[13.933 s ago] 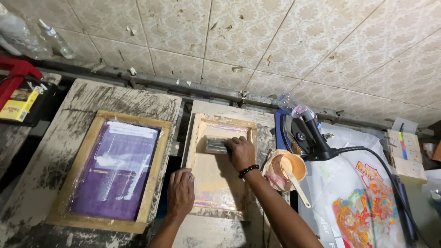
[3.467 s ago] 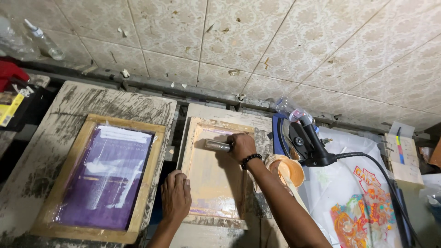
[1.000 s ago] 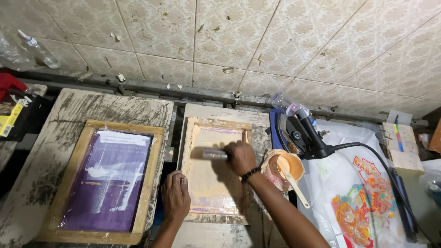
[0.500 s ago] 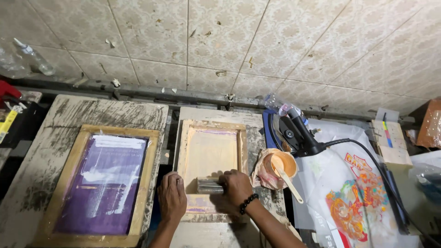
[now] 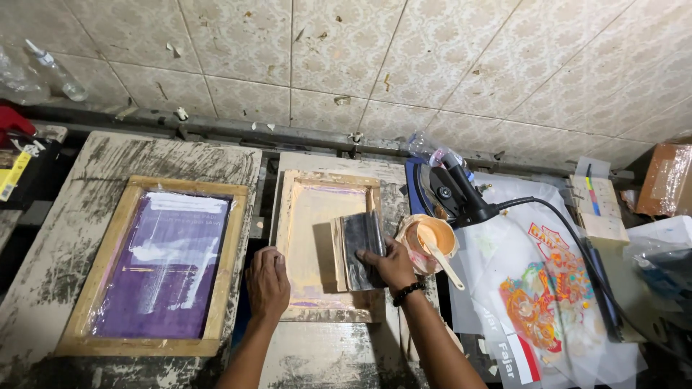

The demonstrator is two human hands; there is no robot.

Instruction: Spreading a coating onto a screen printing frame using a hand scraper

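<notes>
Squeegee [image 5: 358, 248] sits tilted up over the right half of the small wooden screen frame [image 5: 328, 245], dark blade face showing, wooden handle edge toward frame centre. Right hand [image 5: 393, 265] has it by the lower right corner, grip pinching the squeegee, thumb on the dark face, fingers behind. Left hand [image 5: 267, 282] lies flat on the frame's left rail near its lower left corner, grip spread, palm down, holding nothing. Frame mesh is coated peach, with a purple strip along the bottom edge. Frame rests on a paint-smeared board [image 5: 339, 353] in the middle of the counter. Large wooden screen frame [image 5: 155, 263] with purple mesh lies on a separate board toward the counter's left edge, well apart from both hands. Cup of peach ink [image 5: 427, 238] with a stick in it stands just beside the small frame's right rail, near the right hand. Black heat gun [image 5: 458, 191] stands behind the cup, cable running right. Clear printed film [image 5: 555, 295] with a colourful design covers the counter's right side.
</notes>
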